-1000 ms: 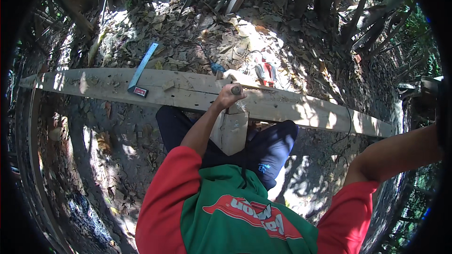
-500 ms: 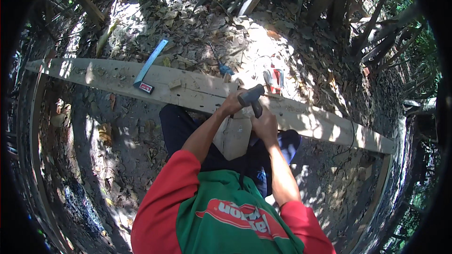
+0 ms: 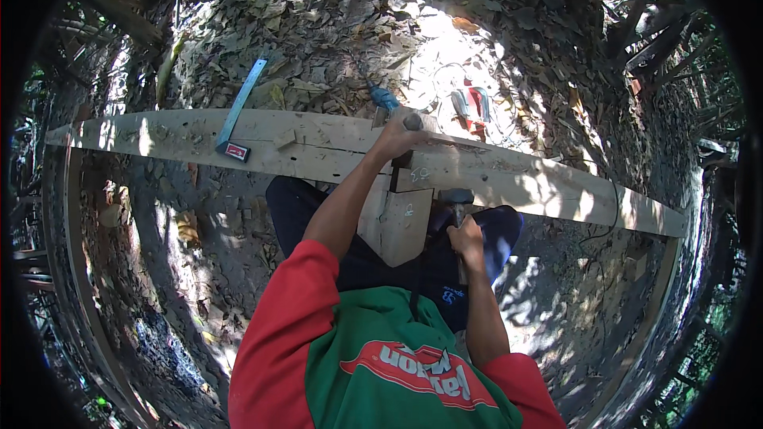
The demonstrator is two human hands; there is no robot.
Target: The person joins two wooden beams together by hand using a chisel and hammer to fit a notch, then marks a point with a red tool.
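Note:
My left hand [image 3: 397, 140] is closed around an upright tool, seemingly a chisel [image 3: 412, 121], whose round end shows above the fist; its lower part is hidden. The fist rests over the middle of a long wooden plank [image 3: 501, 168], beside a dark notch [image 3: 403, 162]. In my right hand [image 3: 467, 238] is a hammer [image 3: 456, 197], gripped by the handle close to its dark head, low over my right thigh. A shorter timber [image 3: 404, 226] with a pointed end projects from under the plank toward my lap, between my legs.
A try square [image 3: 242, 103] and a small wood block [image 3: 284, 139] lie on the plank's left half. Beyond the plank are a red and grey tool [image 3: 474, 107] and a blue object [image 3: 384, 98] on leaf litter. A dark cord [image 3: 615, 206] crosses the plank's right end.
The hammer has come down and toward me with my right hand, away from the left fist. My left hand has shifted slightly farther away, still gripping the tool.

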